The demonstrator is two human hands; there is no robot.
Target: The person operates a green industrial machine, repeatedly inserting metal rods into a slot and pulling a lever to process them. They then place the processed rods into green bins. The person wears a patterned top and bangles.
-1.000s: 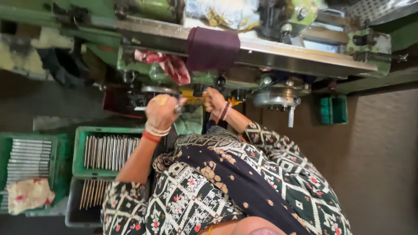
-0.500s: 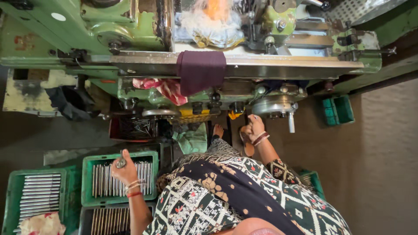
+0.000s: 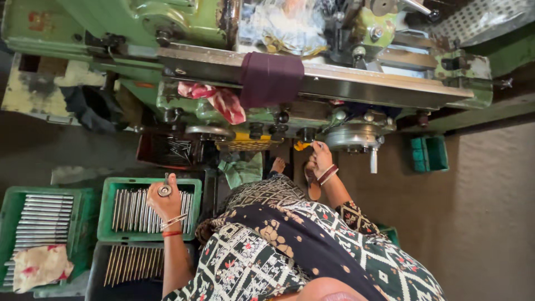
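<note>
Left hand (image 3: 165, 202) grips a metal rod (image 3: 165, 189) over the green crate (image 3: 107, 212); right hand (image 3: 321, 161) pinches a yellow piece (image 3: 301, 146) at the lathe (image 3: 345, 83).

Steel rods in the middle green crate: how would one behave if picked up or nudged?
The rods look like solid polished metal, so probably stiff and heavy for their width. Being round and smooth, one would likely roll or slip. The left hand grips one above the crate.
</note>
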